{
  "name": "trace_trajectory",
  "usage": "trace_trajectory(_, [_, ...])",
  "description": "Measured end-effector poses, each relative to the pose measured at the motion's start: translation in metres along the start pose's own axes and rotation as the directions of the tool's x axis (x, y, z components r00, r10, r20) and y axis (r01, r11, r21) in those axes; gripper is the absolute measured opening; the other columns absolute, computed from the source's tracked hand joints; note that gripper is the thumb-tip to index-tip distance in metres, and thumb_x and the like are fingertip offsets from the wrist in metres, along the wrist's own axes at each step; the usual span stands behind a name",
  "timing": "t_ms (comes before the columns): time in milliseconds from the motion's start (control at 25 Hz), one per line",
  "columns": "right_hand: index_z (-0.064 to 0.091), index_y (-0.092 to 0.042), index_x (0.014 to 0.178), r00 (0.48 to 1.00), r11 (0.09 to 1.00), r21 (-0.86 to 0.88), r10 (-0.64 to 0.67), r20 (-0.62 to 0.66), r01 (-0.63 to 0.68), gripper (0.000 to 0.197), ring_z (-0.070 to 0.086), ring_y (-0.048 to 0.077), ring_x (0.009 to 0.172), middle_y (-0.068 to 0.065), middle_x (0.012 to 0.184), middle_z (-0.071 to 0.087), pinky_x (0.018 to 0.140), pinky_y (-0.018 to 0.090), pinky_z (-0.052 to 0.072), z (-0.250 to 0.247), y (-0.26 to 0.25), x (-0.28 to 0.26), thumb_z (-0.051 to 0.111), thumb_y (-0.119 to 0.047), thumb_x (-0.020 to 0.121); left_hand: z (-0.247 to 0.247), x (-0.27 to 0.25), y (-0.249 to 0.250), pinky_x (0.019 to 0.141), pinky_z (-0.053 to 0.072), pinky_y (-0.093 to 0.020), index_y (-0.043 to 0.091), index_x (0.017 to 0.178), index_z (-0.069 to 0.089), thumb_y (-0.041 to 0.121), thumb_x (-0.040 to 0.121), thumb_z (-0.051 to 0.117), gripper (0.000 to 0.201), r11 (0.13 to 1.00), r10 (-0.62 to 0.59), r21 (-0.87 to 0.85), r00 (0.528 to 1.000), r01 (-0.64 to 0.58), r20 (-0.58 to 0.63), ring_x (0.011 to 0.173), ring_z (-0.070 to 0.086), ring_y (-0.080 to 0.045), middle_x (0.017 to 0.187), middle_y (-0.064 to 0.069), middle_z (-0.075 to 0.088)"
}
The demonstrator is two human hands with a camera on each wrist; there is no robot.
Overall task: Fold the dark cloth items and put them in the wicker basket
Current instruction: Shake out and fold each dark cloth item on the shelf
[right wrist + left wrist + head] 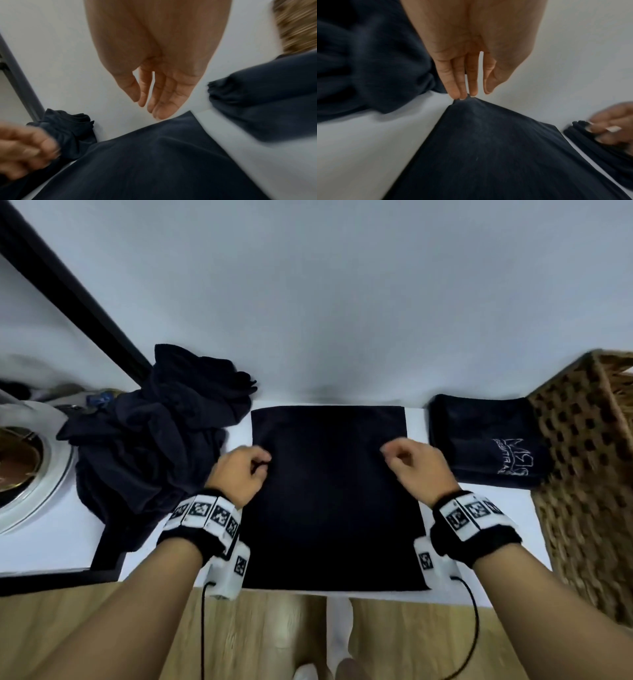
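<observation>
Two hands work over a dark cloth spread flat on a white table, seen from a head camera looking down. At far left, part of a round white appliance door shows at the table's edge, with a black frame bar running diagonally above it. Next to these lies a rumpled heap of dark clothes, unfolded, touching the flat cloth's upper left corner. The left hand sits at the cloth's left edge, fingers curled; the left wrist view shows its fingertips pinching a small peak of the fabric and lifting it off the table. The cloth lies as a neat rectangle at the centre of the table, its near edge at the table's front. The right hand hovers over the cloth's right edge with fingers loosely bent; in the right wrist view its fingers hang relaxed just above the fabric, gripping nothing. Both wrists carry black bands with white marker blocks and trailing cables. Right of the cloth, apart from it, rests a folded dark garment bearing a white printed design. It lies against the wicker basket, which stands at the table's far right end.
</observation>
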State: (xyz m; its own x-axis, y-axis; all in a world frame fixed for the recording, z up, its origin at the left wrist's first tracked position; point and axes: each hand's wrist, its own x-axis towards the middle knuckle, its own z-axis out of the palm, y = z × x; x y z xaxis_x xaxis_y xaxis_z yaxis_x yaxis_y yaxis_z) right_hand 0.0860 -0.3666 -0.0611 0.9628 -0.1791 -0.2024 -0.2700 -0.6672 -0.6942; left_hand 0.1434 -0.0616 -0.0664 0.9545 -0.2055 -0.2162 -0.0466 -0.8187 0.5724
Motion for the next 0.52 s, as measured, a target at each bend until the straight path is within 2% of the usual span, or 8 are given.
trace_trajectory(80, [0.066,-0.016,0.111,0.996,0.995,-0.061,-0.075,0.04,0.077,0.026,0.064,0.018,0.095,0.002,0.108,0.067,0.093,0.028,0.046,0.019,-0.012,0.044,0.059,-0.012,0.087,0.014,0.04,0.01,0.098,0.044,-0.037,0.015,0.118,0.062,0.014,0.088,0.061,0.03,0.994,0.084,0.066,0.996,-0.084,0.008,0.11,0.057,-0.024,0.121,-0.006,0.059])
trace_trajectory(120, [0.063,-0.015,0.117,0.994,0.994,-0.081,-0.068,0.083,0.075,0.03,0.063,0.02,0.098,0.005,0.112,0.065,0.094,0.029,0.044,0.03,-0.012,0.064,0.058,-0.013,0.088,0.022,0.059,0.011,0.1,0.042,-0.038,0.014,0.124,0.057,0.016,0.089,0.059,0.035,0.988,0.105,0.109,0.994,-0.107,0.029,0.116,0.053,-0.026,0.127,-0.007,0.054])
trace_trajectory(200, [0.058,-0.013,0.124,0.991,0.993,-0.119,0.01,0.135,0.006,0.034,0.06,0.024,0.104,0.009,0.117,0.061,0.094,0.027,0.04,0.045,-0.001,0.098,0.058,-0.016,0.089,0.035,0.087,0.0,0.102,0.039,-0.043,0.016,0.135,0.047,0.02,0.092,0.055,0.044,0.973,0.077,0.211,0.993,-0.093,0.085,0.122,0.046,-0.03,0.136,-0.007,0.046])
trace_trajectory(280, [0.057,-0.011,0.123,0.988,0.986,-0.101,0.142,0.068,-0.135,0.034,0.058,0.027,0.106,0.013,0.116,0.06,0.092,0.025,0.038,0.04,0.016,0.112,0.058,-0.014,0.089,0.032,0.095,-0.017,0.102,0.037,-0.047,0.017,0.14,0.04,0.022,0.093,0.053,0.049,0.928,-0.01,0.37,0.991,-0.04,0.133,0.122,0.042,-0.033,0.142,-0.006,0.039])
trace_trajectory(360, [0.059,-0.011,0.116,0.969,0.966,-0.092,0.238,-0.06,-0.243,0.029,0.059,0.031,0.105,0.016,0.11,0.063,0.091,0.029,0.041,0.031,0.029,0.117,0.056,-0.012,0.087,0.027,0.096,-0.025,0.101,0.036,-0.048,0.016,0.14,0.04,0.019,0.089,0.054,0.053,0.861,-0.046,0.508,0.992,-0.02,0.117,0.121,0.04,-0.035,0.144,-0.008,0.037])
trace_trajectory(400, [0.061,-0.011,0.112,0.966,0.964,-0.103,0.236,-0.105,-0.247,0.026,0.06,0.032,0.104,0.016,0.107,0.065,0.091,0.032,0.042,0.029,0.029,0.118,0.055,-0.012,0.087,0.029,0.098,-0.021,0.1,0.036,-0.049,0.013,0.136,0.045,0.016,0.085,0.057,0.053,0.846,-0.013,0.532,0.997,-0.033,0.082,0.121,0.04,-0.037,0.143,-0.011,0.039])
trace_trajectory(440, [0.062,-0.011,0.108,0.973,0.972,-0.102,0.201,-0.116,-0.213,0.022,0.06,0.032,0.102,0.015,0.105,0.067,0.09,0.033,0.043,0.031,0.024,0.119,0.055,-0.012,0.087,0.034,0.1,-0.013,0.098,0.037,-0.05,0.009,0.131,0.05,0.011,0.079,0.061,0.053,0.853,0.047,0.518,0.998,-0.064,0.046,0.12,0.042,-0.04,0.14,-0.015,0.043])
trace_trajectory(520, [0.064,-0.009,0.105,0.995,0.994,-0.042,0.097,-0.033,-0.098,0.018,0.061,0.028,0.097,0.012,0.101,0.068,0.087,0.029,0.041,0.039,0.008,0.121,0.057,-0.012,0.089,0.048,0.105,0.002,0.096,0.04,-0.051,0.005,0.128,0.054,0.006,0.075,0.062,0.054,0.878,0.161,0.451,0.986,-0.161,0.039,0.119,0.045,-0.042,0.139,-0.019,0.045])
